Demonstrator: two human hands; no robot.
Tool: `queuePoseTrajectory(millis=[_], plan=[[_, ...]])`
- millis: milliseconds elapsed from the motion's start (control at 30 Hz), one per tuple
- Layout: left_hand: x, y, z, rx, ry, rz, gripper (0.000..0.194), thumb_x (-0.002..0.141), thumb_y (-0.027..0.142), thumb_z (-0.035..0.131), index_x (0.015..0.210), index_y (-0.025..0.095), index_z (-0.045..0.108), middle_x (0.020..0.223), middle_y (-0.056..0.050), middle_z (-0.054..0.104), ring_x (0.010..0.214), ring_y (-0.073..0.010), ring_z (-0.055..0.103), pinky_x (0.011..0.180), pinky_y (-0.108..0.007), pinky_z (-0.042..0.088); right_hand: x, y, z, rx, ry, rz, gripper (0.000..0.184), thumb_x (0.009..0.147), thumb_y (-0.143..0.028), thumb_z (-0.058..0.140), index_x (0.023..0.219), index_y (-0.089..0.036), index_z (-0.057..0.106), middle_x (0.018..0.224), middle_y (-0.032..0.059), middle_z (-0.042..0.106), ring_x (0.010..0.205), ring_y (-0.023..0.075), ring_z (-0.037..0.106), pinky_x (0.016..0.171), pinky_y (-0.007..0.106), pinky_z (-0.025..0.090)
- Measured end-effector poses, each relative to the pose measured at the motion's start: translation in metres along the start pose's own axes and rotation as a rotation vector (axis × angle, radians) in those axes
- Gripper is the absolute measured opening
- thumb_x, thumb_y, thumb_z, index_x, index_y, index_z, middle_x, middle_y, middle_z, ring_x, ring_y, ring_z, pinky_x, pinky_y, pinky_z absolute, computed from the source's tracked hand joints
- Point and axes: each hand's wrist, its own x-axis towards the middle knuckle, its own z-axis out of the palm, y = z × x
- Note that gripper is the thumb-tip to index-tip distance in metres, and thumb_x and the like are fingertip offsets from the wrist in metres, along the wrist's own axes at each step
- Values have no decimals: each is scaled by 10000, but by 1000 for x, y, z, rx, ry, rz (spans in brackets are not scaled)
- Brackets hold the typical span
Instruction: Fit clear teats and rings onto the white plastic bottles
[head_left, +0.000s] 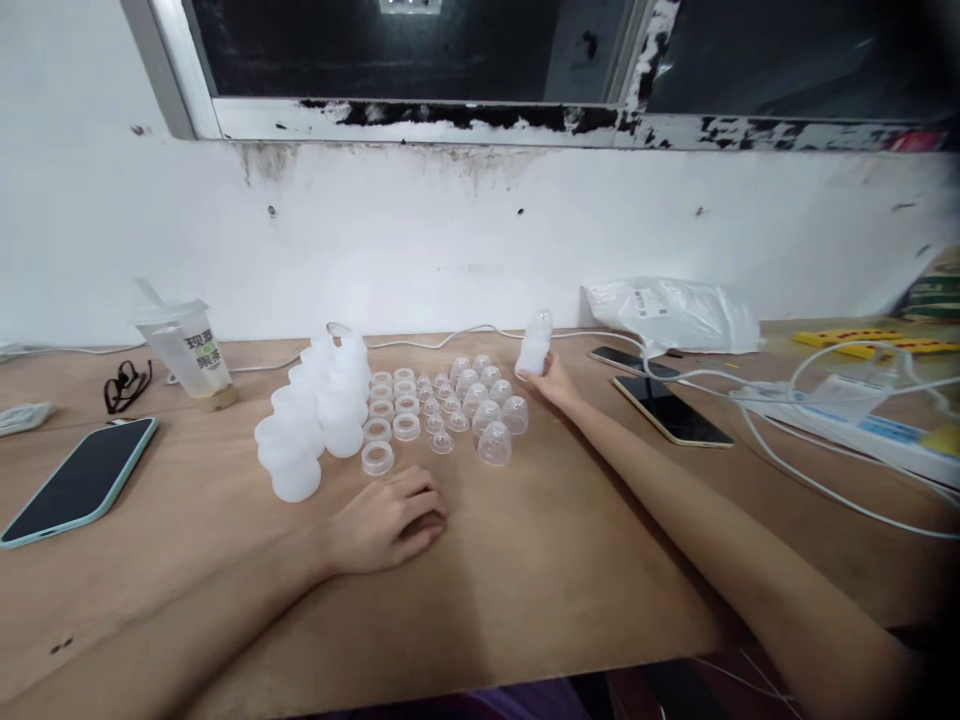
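Observation:
Toward the back of the table, my right hand point(553, 382) grips the lower part of an upright baby bottle point(535, 345) with a frosted body and a clear domed cap. My left hand point(394, 520) rests palm down on the tabletop, fingers loosely bent and slightly apart, nothing visible in it. Just beyond it stand rows of clear collar rings point(377, 458), small clear nipples point(442, 441) and clear domed caps point(494, 444). Frosted bottle bodies point(296, 465) are lined up in two rows left of the rings.
On the left are a phone point(79, 480), black glasses point(127, 386) and a drink cup point(191, 355). To the right lie more phones point(671, 410), a plastic bag point(675, 312), and a power strip point(855, 420) with loose white cables. A wall point(375, 240) closes off the table's back.

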Motion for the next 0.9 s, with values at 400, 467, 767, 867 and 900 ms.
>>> queuePoseTrajectory(millis=[400,467,767,867,900], plan=[[-8,-5,-4,80,-132,-142,617,839,445,311,1320,84,173,1373,-169,202,1260,-258,201,1018,-422,214,-160,-144,-26,12,-437,-855,563,842,-297,343,1342,-196,107,1402,72,164,1293,195,118,1046,417,188],[-7,-2,-5,98,-137,-126,610,840,450,306,1308,72,206,1362,-178,228,1262,-249,198,1023,-417,207,-187,-141,-22,-77,-812,-924,584,848,-325,335,1349,-121,116,1405,109,151,1293,195,109,1047,389,208],[-6,-2,-5,128,-109,-98,584,841,459,304,1292,92,253,1347,-172,265,1255,-242,224,1017,-416,226,-196,-135,-19,-269,-977,-893,558,873,-332,259,1329,-20,177,1397,158,100,1292,214,23,1066,378,134],[-6,-2,-5,156,-127,-106,606,842,471,290,1309,92,212,1368,-163,214,1266,-245,185,1024,-414,213,-197,-136,-20,-311,-969,-851,572,874,-360,252,1341,-48,147,1400,166,38,1286,242,-17,1055,407,135],[-6,-1,-5,168,-136,-115,614,842,476,283,1314,92,197,1375,-158,195,1270,-247,165,1027,-414,207,-197,-136,-20,-321,-964,-838,575,874,-374,252,1345,-63,141,1401,165,26,1284,248,-23,1051,417,137]])
